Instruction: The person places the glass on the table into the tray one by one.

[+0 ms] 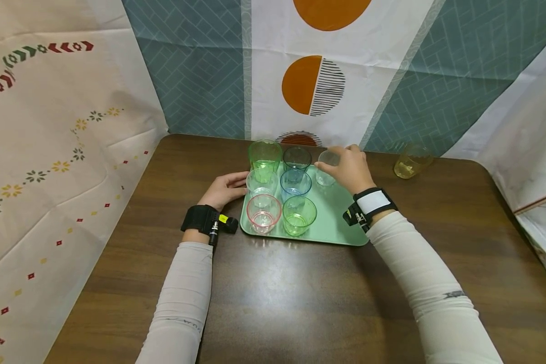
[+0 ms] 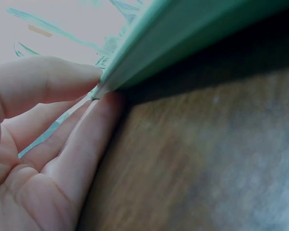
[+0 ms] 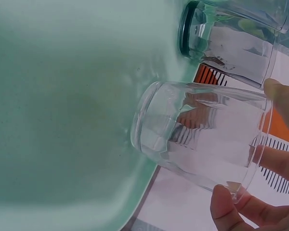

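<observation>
My right hand (image 1: 349, 169) grips a clear glass (image 1: 326, 174) by its rim, thumb and fingertips spread around the top. In the right wrist view the base of this clear glass (image 3: 197, 134) is at the surface of the green tray (image 3: 77, 110), near its far edge. On the tray's left side, my left hand (image 1: 225, 189) pinches the edge, thumb at the rim in the left wrist view. Beside it are a clear glass (image 1: 261, 183) and a pink-rimmed glass (image 1: 264, 215). A blue glass (image 1: 296, 184), a dark-tinted glass (image 1: 297, 159) and green glasses complete two columns.
An amber glass (image 1: 410, 163) stands off the tray at the back right of the brown wooden table (image 1: 273, 298). Patterned cloth (image 1: 200, 76) hangs behind the table, and a white embroidered cloth (image 1: 59, 202) hangs along the left.
</observation>
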{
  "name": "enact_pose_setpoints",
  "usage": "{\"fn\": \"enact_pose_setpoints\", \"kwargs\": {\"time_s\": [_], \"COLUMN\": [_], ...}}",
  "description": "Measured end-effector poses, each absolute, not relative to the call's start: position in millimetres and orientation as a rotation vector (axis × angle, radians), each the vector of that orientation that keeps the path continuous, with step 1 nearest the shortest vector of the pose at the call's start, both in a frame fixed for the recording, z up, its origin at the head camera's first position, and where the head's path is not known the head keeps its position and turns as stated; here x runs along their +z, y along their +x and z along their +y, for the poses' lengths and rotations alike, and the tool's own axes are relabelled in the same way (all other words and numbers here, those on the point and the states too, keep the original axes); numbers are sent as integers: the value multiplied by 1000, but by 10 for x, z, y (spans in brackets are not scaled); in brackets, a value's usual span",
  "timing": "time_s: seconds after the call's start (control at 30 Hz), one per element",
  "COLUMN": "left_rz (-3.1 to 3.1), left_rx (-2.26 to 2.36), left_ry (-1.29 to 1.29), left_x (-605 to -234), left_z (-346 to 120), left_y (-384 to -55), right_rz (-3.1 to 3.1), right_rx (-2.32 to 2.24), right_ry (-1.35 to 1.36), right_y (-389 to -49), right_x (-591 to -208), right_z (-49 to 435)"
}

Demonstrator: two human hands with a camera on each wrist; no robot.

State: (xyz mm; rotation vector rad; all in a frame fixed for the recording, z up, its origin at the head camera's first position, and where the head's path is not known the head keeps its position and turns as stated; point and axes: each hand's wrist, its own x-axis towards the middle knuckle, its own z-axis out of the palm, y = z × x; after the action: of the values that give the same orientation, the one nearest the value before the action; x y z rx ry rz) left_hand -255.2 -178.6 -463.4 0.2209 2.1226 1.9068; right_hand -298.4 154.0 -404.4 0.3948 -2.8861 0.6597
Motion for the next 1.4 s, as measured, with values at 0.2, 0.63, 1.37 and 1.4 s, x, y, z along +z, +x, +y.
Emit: {"fn": "enact_pose_setpoints", "kwargs": {"time_s": [0.2, 0.63, 1.37, 1.4], "left_rz": [2101, 2102, 2113, 2112], "left_rx": [1900, 1901, 1891, 1890], "left_ry": [176, 168, 164, 162], "left_x": [-4597, -4595, -4594, -4593], "left_z": [-1772, -1787, -1779, -1779], "left_y": [-2550, -2542, -2542, -2540], "right_rz": [-2943, -2952, -2913, -2912], "right_rx": [636, 597, 598, 598], "right_ry": [360, 346, 367, 367], "right_y": [-2996, -3017, -2985, -2984], "right_x": [-4026, -4038, -4042, -4043], "right_z": [1522, 1480, 1501, 1501]}}
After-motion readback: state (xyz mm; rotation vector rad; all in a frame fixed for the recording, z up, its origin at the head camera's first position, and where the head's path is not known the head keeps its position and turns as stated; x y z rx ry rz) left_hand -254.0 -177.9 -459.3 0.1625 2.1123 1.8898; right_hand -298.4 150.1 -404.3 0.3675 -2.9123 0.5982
